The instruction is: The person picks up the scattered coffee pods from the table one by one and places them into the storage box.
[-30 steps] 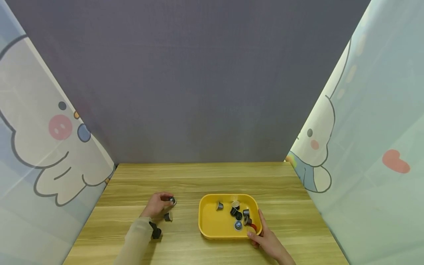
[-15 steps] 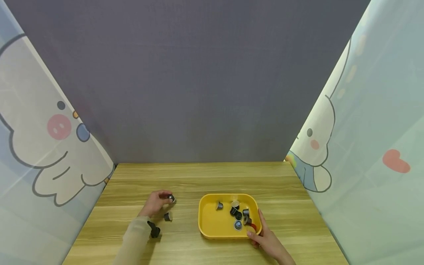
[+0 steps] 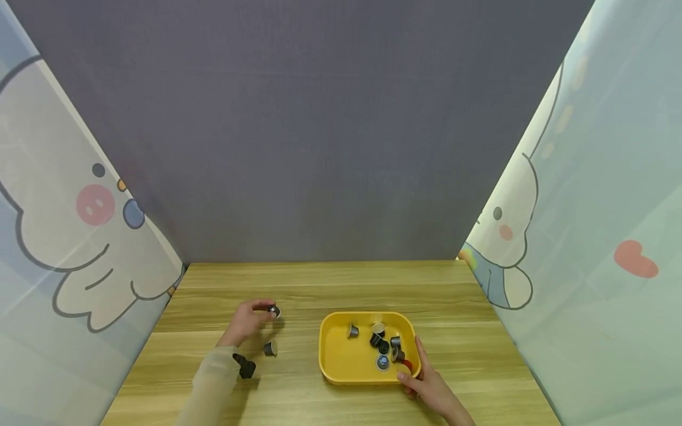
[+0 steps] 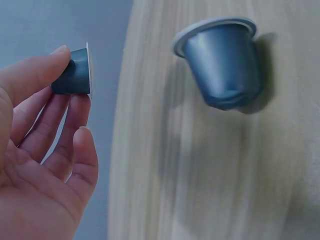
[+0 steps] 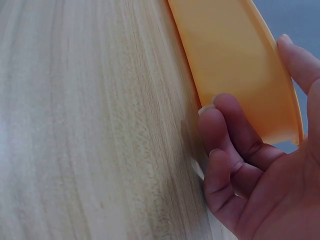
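My left hand [image 3: 245, 321] pinches a dark coffee capsule [image 4: 71, 75] between thumb and fingers, its pale lid facing away from the palm. In the head view this capsule is at the fingertips, left of the tray. A second dark coffee capsule [image 3: 270, 348] lies on its side on the table nearer the body; the left wrist view shows that capsule [image 4: 225, 65] large. My right hand [image 3: 433, 390] grips the near right corner of a yellow tray [image 3: 341, 358], thumb over the rim and fingers against the outer wall [image 5: 240, 65]. Several capsules [image 3: 383, 347] lie inside, mostly toward the right.
The wooden table [image 3: 298, 284] reaches back to a grey wall [image 3: 319, 148]. Printed cartoon curtains [image 3: 586, 296] stand at both sides. A black wrist-worn device [image 3: 245, 367] sticks out beside the left sleeve [image 3: 210, 378].
My left hand has drawn slightly back toward the left and away from the body, carrying the pinched capsule. The right hand and the tray stay in place.
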`<state>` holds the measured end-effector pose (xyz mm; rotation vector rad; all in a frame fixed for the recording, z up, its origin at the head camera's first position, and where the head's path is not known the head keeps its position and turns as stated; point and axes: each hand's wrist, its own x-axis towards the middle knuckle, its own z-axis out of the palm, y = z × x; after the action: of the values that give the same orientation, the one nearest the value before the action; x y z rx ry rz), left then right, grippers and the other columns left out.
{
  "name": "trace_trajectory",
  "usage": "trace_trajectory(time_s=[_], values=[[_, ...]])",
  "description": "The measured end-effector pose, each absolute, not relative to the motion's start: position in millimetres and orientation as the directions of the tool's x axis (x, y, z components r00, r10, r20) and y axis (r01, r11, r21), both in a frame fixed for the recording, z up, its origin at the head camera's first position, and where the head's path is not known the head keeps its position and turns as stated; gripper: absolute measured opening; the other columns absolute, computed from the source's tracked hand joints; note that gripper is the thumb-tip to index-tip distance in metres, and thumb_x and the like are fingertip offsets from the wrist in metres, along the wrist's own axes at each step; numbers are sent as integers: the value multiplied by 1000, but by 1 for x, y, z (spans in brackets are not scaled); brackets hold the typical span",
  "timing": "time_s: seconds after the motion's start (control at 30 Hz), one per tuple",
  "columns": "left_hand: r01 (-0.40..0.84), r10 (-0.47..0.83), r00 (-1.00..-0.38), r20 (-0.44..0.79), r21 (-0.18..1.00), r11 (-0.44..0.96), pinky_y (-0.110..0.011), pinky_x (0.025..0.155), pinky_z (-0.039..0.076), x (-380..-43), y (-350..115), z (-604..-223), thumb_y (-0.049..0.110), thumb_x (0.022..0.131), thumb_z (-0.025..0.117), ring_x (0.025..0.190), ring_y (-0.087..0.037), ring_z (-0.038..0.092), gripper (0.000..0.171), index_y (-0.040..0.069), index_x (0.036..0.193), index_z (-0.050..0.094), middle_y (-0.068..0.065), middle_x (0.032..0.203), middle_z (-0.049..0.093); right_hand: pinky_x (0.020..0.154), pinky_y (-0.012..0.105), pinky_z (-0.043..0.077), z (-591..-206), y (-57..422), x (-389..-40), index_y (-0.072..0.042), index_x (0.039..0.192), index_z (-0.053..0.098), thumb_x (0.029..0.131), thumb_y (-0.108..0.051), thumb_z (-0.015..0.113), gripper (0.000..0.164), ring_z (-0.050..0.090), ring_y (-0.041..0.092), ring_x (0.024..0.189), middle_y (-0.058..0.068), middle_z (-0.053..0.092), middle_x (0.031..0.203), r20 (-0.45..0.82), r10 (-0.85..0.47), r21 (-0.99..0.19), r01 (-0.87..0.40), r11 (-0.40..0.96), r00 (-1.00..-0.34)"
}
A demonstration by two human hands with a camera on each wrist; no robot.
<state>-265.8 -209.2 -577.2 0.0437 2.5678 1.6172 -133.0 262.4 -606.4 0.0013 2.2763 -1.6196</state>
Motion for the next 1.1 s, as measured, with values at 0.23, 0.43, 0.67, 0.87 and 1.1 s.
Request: trace_trajectory(time_s=[0.23, 0.43, 0.67, 0.87, 1.1], values=[[-19, 79, -995, -57, 911, 411, -45, 83, 55, -264, -206, -566, 14, 86, 79, 106, -30, 62, 36, 4, 120, 70, -9, 115, 68, 58, 27, 48, -607, 262, -132, -18, 159, -15, 98, -32, 65, 102, 57, 20, 67, 9, 62, 73, -278, -194, -917, 200, 344, -941], [11, 84, -996, -30, 898, 440, -49, 83, 54, -260, -203, -556, 16, 88, 78, 98, -27, 64, 38, 4, 122, 68, -11, 117, 67, 57, 27, 47, -606, 262, -132, -18, 158, -16, 99, -31, 65, 101, 57, 19, 66, 9, 62, 73, -280, -202, -921, 202, 334, -939], [30, 87, -996, -12, 887, 461, -47, 84, 54, -255, -198, -545, 19, 89, 78, 99, -24, 63, 37, 8, 123, 69, -7, 118, 67, 56, 27, 47, -606, 262, -132, -19, 158, -16, 99, -31, 64, 101, 57, 19, 65, 9, 62, 73, -277, -197, -919, 200, 340, -940], [48, 87, -996, 9, 881, 470, -45, 82, 54, -252, -193, -538, 20, 89, 78, 98, -22, 64, 37, 9, 123, 69, -6, 117, 67, 56, 26, 46, -605, 262, -132, -18, 158, -16, 99, -32, 64, 101, 57, 19, 66, 9, 62, 73, -285, -193, -916, 207, 345, -939], [79, 93, -995, 41, 885, 458, -40, 78, 55, -245, -186, -529, 19, 87, 79, 91, -21, 64, 33, 14, 119, 72, -4, 114, 67, 57, 27, 47, -605, 262, -132, -18, 159, -16, 98, -32, 65, 101, 57, 20, 66, 9, 63, 73, -285, -192, -916, 208, 344, -939]])
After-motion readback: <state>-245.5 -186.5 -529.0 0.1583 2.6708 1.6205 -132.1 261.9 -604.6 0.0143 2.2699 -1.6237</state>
